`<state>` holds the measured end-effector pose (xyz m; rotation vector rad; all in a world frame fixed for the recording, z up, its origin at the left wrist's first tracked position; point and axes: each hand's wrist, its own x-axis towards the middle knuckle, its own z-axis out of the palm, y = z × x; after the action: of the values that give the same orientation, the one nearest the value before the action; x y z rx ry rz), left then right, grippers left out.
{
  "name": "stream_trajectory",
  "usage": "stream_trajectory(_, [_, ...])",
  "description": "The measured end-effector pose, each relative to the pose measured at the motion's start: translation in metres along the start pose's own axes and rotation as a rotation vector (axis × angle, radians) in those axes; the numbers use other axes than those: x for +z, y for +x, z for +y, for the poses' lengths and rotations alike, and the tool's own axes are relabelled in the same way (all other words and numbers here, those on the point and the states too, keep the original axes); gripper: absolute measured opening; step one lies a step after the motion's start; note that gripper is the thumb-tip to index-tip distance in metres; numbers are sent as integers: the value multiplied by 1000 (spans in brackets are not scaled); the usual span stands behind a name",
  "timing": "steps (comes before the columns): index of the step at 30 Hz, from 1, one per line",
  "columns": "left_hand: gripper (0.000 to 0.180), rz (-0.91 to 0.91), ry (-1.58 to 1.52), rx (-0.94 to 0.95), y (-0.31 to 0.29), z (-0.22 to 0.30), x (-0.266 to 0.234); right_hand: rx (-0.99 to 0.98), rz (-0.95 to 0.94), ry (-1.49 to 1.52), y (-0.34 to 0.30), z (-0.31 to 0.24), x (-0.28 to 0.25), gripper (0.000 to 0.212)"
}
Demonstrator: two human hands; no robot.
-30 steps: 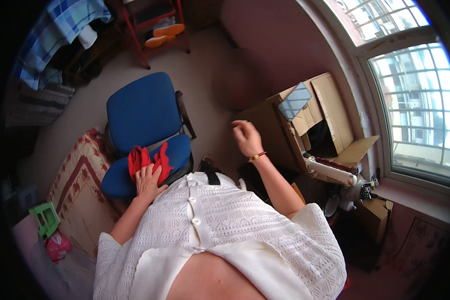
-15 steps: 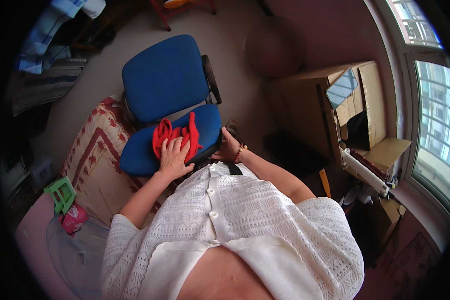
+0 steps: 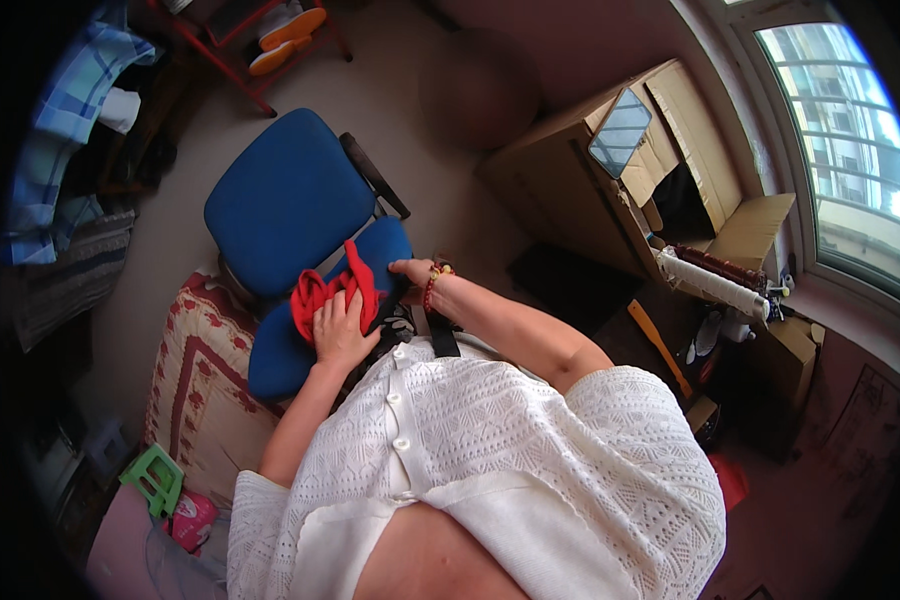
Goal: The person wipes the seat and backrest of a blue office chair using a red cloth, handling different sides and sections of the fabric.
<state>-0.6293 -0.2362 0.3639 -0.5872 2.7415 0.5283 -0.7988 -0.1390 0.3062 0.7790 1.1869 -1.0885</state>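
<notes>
A blue office chair stands in front of me, its backrest [image 3: 290, 195] on the far side and its seat [image 3: 278, 358] close to my body. On the seat lies a bunched red cloth [image 3: 310, 300]. My left hand [image 3: 342, 335] rests on top of the cloth with its fingers stretched and slightly apart, pressing it to the seat. At the seat's right edge, my right hand [image 3: 416, 272], with a beaded bracelet at the wrist, grips the rim with the thumb on top; its other fingers are mostly hidden.
A floral-patterned cloth cover [image 3: 195, 365] lies left of the chair, near a green plastic stool [image 3: 153, 480]. To the right are a big cardboard box [image 3: 560, 165], a phone-like glass panel [image 3: 620, 132] and a roll of white thread or fabric [image 3: 715, 283]. Orange slippers [image 3: 288, 42] sit far off.
My view has turned, so the chair appears farther left and the box nearer. The left hand stays on the red cloth, which looks more bunched; the right hand remains at the seat edge.
</notes>
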Motion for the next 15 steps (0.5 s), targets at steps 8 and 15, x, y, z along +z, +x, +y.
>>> stream_trajectory(8, [86, 112, -67, -32, 136, 23, -41, -354, 299, -151, 23, -136, 15, 50])
stream_trajectory(15, [83, 123, -207, 27, 184, -8, -58, -795, 469, -211, 36, -147, 62, 101])
